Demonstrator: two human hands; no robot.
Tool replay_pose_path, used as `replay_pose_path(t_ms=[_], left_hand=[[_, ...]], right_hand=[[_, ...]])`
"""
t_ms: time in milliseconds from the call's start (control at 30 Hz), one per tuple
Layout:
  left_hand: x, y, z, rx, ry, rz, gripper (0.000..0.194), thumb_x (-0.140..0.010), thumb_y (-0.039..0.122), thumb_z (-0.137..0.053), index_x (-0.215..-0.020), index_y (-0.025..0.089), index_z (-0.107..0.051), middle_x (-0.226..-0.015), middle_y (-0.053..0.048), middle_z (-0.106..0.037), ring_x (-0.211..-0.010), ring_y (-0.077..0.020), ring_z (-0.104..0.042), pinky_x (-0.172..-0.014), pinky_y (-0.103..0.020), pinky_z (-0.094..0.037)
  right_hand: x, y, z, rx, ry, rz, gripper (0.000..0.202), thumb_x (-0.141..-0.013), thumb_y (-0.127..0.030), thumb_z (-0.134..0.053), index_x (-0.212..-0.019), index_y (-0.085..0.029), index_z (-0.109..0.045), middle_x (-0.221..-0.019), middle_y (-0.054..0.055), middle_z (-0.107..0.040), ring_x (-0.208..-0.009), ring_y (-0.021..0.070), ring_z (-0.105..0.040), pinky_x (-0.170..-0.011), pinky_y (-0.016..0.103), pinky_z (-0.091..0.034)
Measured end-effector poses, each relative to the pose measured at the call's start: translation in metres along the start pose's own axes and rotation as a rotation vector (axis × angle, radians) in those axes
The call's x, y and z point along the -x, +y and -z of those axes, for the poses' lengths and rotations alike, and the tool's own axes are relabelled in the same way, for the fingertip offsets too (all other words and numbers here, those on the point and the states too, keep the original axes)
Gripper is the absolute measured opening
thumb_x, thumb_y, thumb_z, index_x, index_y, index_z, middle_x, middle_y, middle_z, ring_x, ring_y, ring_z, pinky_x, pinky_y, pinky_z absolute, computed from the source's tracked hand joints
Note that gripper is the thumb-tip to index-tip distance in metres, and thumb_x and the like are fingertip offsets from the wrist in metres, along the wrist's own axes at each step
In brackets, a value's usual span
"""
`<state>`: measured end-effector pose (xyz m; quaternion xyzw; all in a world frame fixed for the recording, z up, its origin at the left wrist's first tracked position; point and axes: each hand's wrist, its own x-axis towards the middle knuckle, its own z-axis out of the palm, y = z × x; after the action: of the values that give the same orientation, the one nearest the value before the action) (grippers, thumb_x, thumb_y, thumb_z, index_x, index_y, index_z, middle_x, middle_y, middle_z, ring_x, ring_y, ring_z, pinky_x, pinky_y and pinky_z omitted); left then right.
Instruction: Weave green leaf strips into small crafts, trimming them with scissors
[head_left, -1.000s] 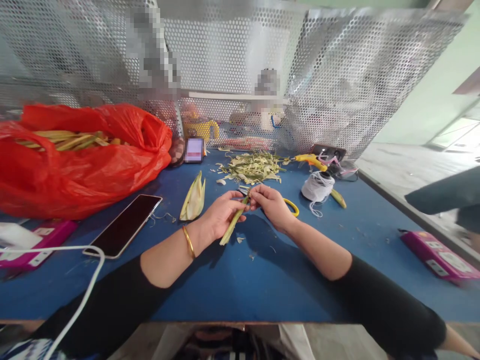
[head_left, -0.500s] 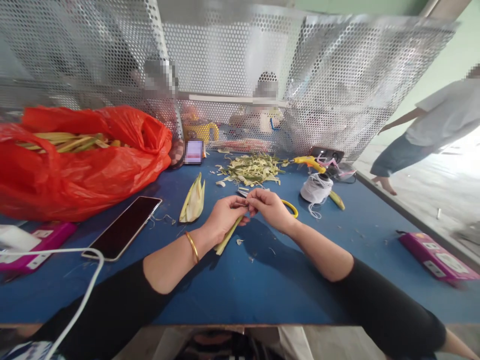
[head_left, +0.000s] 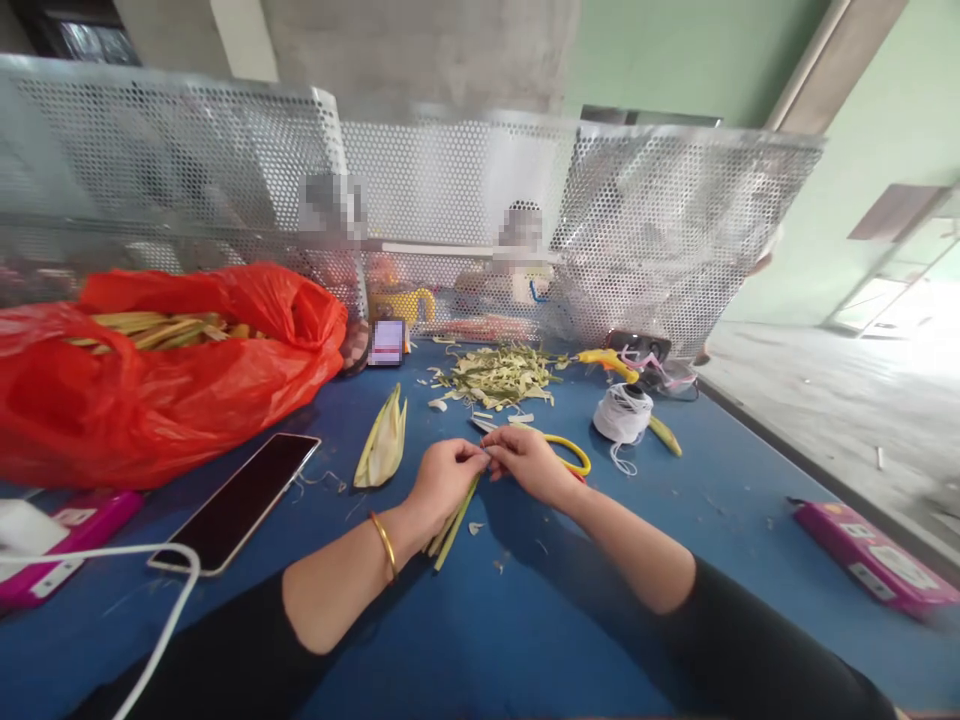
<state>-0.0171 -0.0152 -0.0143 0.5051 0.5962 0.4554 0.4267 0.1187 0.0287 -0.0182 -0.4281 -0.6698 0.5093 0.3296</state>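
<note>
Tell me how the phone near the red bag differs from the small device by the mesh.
The phone has a dark screen, while the device has a lit one. The phone lies flat; the device stands upright. The phone is close to the camera, the device farther back. Both are rectangular.

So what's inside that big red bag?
In the open top of the red bag, long yellow-green strips show, lying loosely together. Whatever lies deeper is covered by them and the bag's crumpled sides.
</note>
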Motion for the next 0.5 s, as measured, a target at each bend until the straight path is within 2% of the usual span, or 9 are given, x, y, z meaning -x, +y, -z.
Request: replay_pose_path(t_ms=[100,233,400,500], left_hand=[[0.000,-0.001,0.001,-0.054,0.021,-0.059,0.016,-0.071,0.022,-0.062,-0.056,0.018,-0.064,-0.053,0.001,-0.060,-0.060,-0.0155,-0.057,-0.057,-0.025,-0.040],[-0.003,0.000,0.002,0.043,-0.019,-0.076,0.015,-0.070,0.022,-0.062,-0.056,0.017,-0.060,-0.051,0.002,-0.058,-0.053,-0.0121,-0.052,-0.054,-0.023,-0.039],[-0.008,0.002,0.004,0.155,-0.134,0.058,0.013,-0.075,0.018,-0.061,-0.063,0.016,-0.057,-0.058,0.001,-0.063,-0.045,-0.0076,-0.050,-0.044,-0.018,-0.035],[-0.010,0.002,0.006,0.159,-0.155,0.125,0.017,-0.077,0.013,-0.060,-0.061,0.015,-0.057,-0.055,0.001,-0.062,-0.044,-0.0068,-0.051,-0.046,-0.018,-0.039]], right_hand=[[-0.001,0.004,0.001,0.094,-0.007,0.006,0.013,-0.079,-0.012,-0.050,-0.074,-0.018,-0.060,-0.050,-0.006,-0.055,-0.049,0.0102,-0.056,-0.054,0.023,-0.043],[-0.002,0.007,0.000,0.073,-0.020,-0.003,0.015,-0.080,-0.011,-0.048,-0.075,-0.017,-0.060,-0.050,-0.006,-0.055,-0.047,0.0080,-0.054,-0.052,0.020,-0.042],[-0.001,0.001,0.001,-0.091,-0.057,-0.082,0.009,-0.078,-0.010,-0.054,-0.077,-0.017,-0.058,-0.052,-0.007,-0.058,-0.044,0.0066,-0.055,-0.048,0.018,-0.047],[0.000,-0.005,0.005,-0.085,-0.021,-0.134,0.014,-0.077,-0.004,-0.054,-0.073,-0.018,-0.054,-0.048,-0.007,-0.059,-0.041,0.0068,-0.056,-0.043,0.016,-0.044]])
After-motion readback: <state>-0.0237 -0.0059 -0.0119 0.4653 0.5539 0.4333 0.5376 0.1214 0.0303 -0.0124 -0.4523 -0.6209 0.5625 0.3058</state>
